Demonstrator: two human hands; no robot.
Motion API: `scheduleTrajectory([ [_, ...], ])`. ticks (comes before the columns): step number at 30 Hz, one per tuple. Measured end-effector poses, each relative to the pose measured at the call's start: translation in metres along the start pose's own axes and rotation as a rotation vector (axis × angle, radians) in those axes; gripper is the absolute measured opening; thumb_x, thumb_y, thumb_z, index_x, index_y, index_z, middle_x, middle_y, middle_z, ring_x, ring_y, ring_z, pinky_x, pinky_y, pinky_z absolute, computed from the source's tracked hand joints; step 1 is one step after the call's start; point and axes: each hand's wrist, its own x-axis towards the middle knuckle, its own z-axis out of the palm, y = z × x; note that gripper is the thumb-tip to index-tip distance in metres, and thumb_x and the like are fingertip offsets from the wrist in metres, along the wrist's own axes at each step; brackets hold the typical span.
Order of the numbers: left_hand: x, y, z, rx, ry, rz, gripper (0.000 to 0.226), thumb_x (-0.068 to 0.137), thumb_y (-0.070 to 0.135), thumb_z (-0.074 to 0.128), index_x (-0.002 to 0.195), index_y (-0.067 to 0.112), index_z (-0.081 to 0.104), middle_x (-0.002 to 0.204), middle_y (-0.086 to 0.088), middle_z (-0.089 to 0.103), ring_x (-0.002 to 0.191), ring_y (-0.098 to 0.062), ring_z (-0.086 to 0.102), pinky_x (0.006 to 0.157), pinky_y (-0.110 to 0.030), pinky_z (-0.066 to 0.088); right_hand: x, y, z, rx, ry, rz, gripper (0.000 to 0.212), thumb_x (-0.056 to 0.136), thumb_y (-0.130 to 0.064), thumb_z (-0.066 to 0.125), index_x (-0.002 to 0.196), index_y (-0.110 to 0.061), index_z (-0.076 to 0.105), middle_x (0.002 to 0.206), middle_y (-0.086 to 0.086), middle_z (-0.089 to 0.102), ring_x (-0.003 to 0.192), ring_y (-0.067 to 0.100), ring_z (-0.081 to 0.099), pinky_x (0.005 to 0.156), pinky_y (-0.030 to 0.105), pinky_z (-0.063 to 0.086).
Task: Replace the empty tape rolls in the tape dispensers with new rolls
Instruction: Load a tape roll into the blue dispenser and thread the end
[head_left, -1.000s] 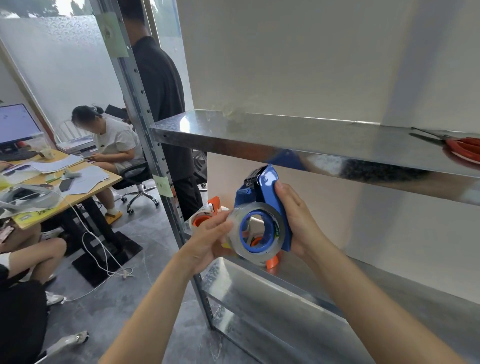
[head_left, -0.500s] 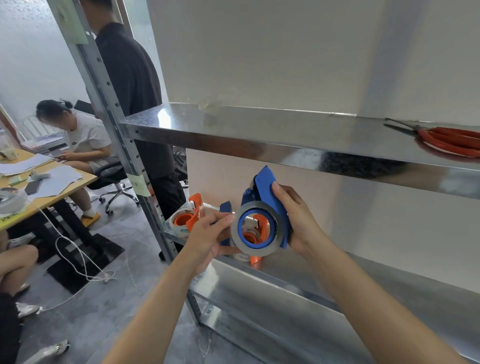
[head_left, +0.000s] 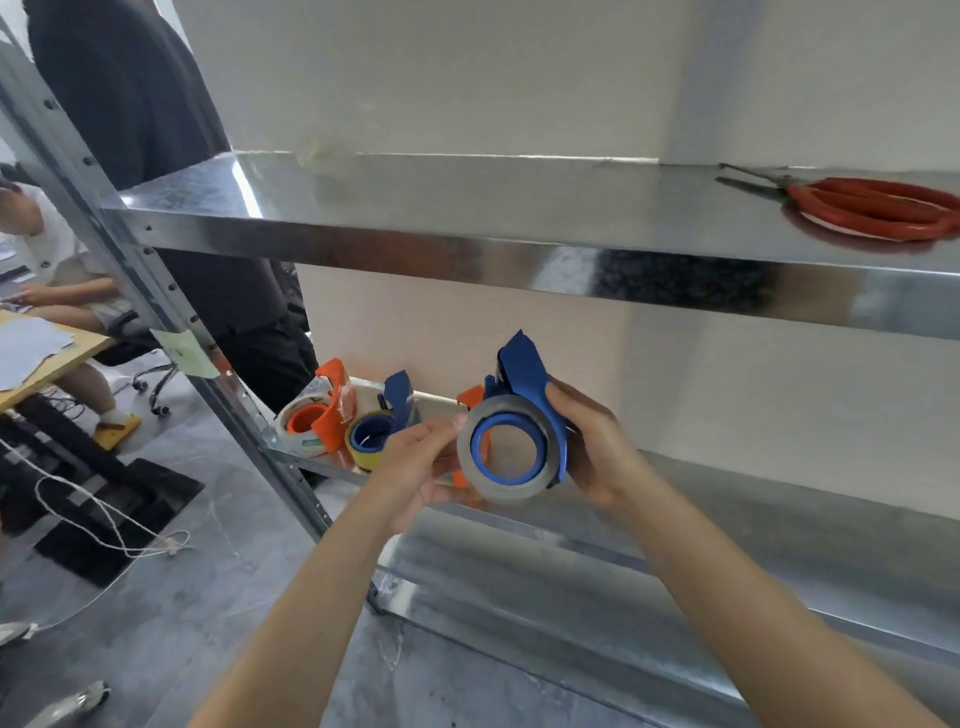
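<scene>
- Head view: the right hand (head_left: 597, 447) has its grip closed around the blue tape dispenser (head_left: 524, 384), held up in front of the lower shelf (head_left: 779, 499), thumb on the near face of the blue guard and the fingers wrapped behind.
- The tape roll (head_left: 506, 449) sits on the dispenser's blue hub, its open centre facing the camera; the left hand (head_left: 415, 467) pinches the roll's left rim between thumb and fingertips.
- The step in hand looks like seating or turning this roll on the hub. To do it well, keep the dispenser steady in the right hand, press the roll square so it sits flush, then find the free end and lead it up towards the blade end.
- On the lower shelf, to the left and farther back, stand an orange dispenser with a pale roll (head_left: 317, 415) and a blue dispenser with a yellow roll (head_left: 374, 431); part of another orange dispenser (head_left: 470, 400) peeps out behind the held roll.
- Red-handled scissors (head_left: 872, 208) lie on the upper shelf (head_left: 467, 218), far right.
- Hard to make out: whether the held roll is fully home on the hub, where its free end is, and whether the shelf dispensers hold new or spent rolls. The blade is hidden behind the guard, and the right fingers are out of sight.
</scene>
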Motion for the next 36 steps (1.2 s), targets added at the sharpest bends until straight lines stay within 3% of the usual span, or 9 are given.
scheduleTrajectory([
  [3, 0.013, -0.013, 0.007, -0.012, 0.023, -0.062, 0.042, 0.09, 0.03, 0.062, 0.113, -0.005, 0.059, 0.093, -0.016, 0.07, 0.077, -0.025, 0.068, 0.075, -0.059, 0.055, 0.001, 0.014, -0.018, -0.043, 0.095, 0.049, 0.036, 0.095, -0.033, 0.053, 0.125, -0.015, 0.063, 0.122, 0.008, 0.067, 0.115, 0.027, 0.062, 0.103, 0.043, 0.046],
  [7, 0.033, -0.037, 0.014, -0.005, 0.058, -0.132, 0.024, 0.091, 0.029, 0.06, 0.098, 0.006, 0.062, 0.1, -0.018, 0.067, 0.086, -0.032, 0.066, 0.07, -0.055, 0.055, 0.004, 0.029, -0.037, -0.063, 0.207, 0.138, 0.026, 0.097, -0.035, 0.053, 0.111, -0.02, 0.068, 0.101, -0.002, 0.075, 0.092, 0.016, 0.069, 0.077, 0.028, 0.052],
  [11, 0.046, -0.056, 0.02, -0.053, 0.007, -0.189, 0.031, 0.092, 0.022, 0.058, 0.119, 0.008, 0.062, 0.113, -0.013, 0.069, 0.103, -0.03, 0.066, 0.085, -0.051, 0.055, 0.014, 0.044, -0.057, -0.045, 0.288, 0.213, 0.021, 0.098, -0.033, 0.051, 0.099, -0.023, 0.069, 0.087, -0.007, 0.075, 0.08, 0.01, 0.068, 0.07, 0.026, 0.052],
  [17, 0.053, -0.083, 0.02, 0.229, -0.086, -0.072, 0.062, 0.068, 0.013, 0.081, 0.126, 0.021, 0.06, 0.118, 0.0, 0.068, 0.113, -0.018, 0.062, 0.097, -0.042, 0.05, 0.03, 0.067, -0.073, 0.031, 0.338, 0.289, 0.023, 0.098, -0.021, 0.049, 0.115, -0.023, 0.064, 0.09, -0.004, 0.071, 0.081, 0.012, 0.064, 0.062, 0.021, 0.05],
  [20, 0.057, -0.087, 0.022, 0.239, -0.005, 0.014, 0.06, 0.073, -0.003, 0.075, 0.128, 0.014, 0.057, 0.118, 0.002, 0.067, 0.103, -0.002, 0.065, 0.088, -0.021, 0.053, 0.037, 0.075, -0.076, 0.028, 0.313, 0.283, 0.026, 0.1, -0.016, 0.045, 0.118, -0.026, 0.061, 0.092, -0.007, 0.072, 0.08, 0.008, 0.066, 0.059, 0.017, 0.051],
  [23, 0.063, -0.091, 0.023, 0.202, 0.052, 0.037, 0.064, 0.077, -0.011, 0.068, 0.135, 0.009, 0.048, 0.124, -0.004, 0.063, 0.103, 0.001, 0.064, 0.083, -0.014, 0.052, 0.043, 0.081, -0.079, 0.002, 0.282, 0.277, 0.029, 0.1, -0.016, 0.046, 0.126, -0.023, 0.058, 0.102, -0.005, 0.073, 0.084, 0.007, 0.071, 0.065, 0.018, 0.054],
  [26, 0.067, -0.099, 0.023, 0.21, 0.036, -0.001, 0.065, 0.081, -0.01, 0.064, 0.139, 0.009, 0.042, 0.13, -0.008, 0.06, 0.112, -0.006, 0.06, 0.082, -0.013, 0.052, 0.049, 0.089, -0.085, -0.064, 0.291, 0.282, 0.033, 0.099, -0.019, 0.051, 0.131, -0.021, 0.058, 0.11, -0.004, 0.073, 0.098, 0.012, 0.07, 0.084, 0.028, 0.054],
  [30, 0.072, -0.107, 0.026, 0.239, 0.04, 0.012, 0.056, 0.085, -0.008, 0.061, 0.136, 0.008, 0.044, 0.132, -0.011, 0.057, 0.113, -0.014, 0.057, 0.087, -0.012, 0.049, 0.056, 0.097, -0.086, -0.232, 0.397, 0.278, 0.022, 0.095, -0.029, 0.058, 0.115, -0.03, 0.067, 0.103, -0.012, 0.072, 0.101, 0.012, 0.066, 0.1, 0.035, 0.049],
  [36, 0.071, -0.11, 0.028, 0.288, -0.029, 0.063, 0.053, 0.089, -0.009, 0.054, 0.135, 0.014, 0.044, 0.13, 0.0, 0.057, 0.106, 0.011, 0.057, 0.089, -0.007, 0.044, 0.057, 0.103, -0.083, -0.453, 0.482, 0.251, 0.033, 0.097, -0.037, 0.049, 0.126, -0.029, 0.062, 0.107, -0.011, 0.066, 0.104, 0.013, 0.061, 0.1, 0.035, 0.046],
])
